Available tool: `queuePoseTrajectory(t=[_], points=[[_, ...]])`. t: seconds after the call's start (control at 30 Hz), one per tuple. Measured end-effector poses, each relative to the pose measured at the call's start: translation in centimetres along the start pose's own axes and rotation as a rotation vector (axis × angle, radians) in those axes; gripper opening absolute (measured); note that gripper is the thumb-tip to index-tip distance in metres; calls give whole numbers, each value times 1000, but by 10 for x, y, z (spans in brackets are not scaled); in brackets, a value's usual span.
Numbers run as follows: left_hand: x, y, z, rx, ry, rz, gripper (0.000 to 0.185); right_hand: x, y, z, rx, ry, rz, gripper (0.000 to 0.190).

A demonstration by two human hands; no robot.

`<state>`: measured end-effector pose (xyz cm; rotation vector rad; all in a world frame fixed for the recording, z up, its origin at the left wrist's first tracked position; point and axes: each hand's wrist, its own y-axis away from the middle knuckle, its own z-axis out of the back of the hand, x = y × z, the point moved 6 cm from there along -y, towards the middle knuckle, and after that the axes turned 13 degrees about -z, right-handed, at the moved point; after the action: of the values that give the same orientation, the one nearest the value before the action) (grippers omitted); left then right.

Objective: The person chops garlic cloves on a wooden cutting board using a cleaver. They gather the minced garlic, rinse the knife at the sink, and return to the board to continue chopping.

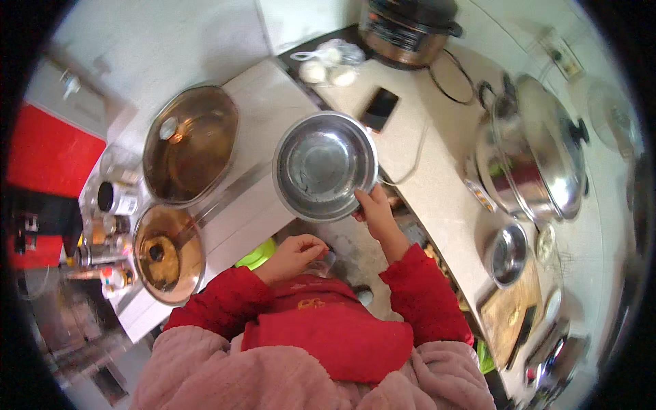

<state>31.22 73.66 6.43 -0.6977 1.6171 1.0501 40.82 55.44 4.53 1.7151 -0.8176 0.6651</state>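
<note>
My right hand [377, 215] grips the near-right rim of a stainless steel bowl [324, 165], thumb on the rim and fingers beneath. The bowl is held over the gap between two counters, its shiny inside facing me; whether a little liquid lies in it is hard to tell. Close to my apron [328, 338], my left hand [294, 259] is bent with its fingers curled. Something translucent shows just below those fingers, but I cannot tell whether they hold it. To the left, a large steel basin [189, 169] stands beside a second round metal vessel [192, 256].
On the right counter are a phone [379, 109], a steamer pot [517, 154], a small metal bowl [509, 255] and a cutting board [505, 307] with a knife [521, 335]. An electric cooker [410, 38] and a plastic bag [333, 59] stand behind. Several jars [115, 197] line the left.
</note>
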Motion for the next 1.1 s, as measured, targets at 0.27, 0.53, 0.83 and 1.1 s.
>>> queuePoseTrajectory(t=[0.27,0.53,0.83,1.1], points=[[-48,-35,-159,446,-86,-328,21,-23,214,134,-309,-344,292,33],[-19,40,-393,832,-325,-618,36,-146,458,224,-697,-560,515,31],[27,186,-610,1365,72,38,57,-314,676,257,-1116,-917,660,31],[88,286,-780,1500,295,462,67,-448,821,282,-1417,-1136,760,33]])
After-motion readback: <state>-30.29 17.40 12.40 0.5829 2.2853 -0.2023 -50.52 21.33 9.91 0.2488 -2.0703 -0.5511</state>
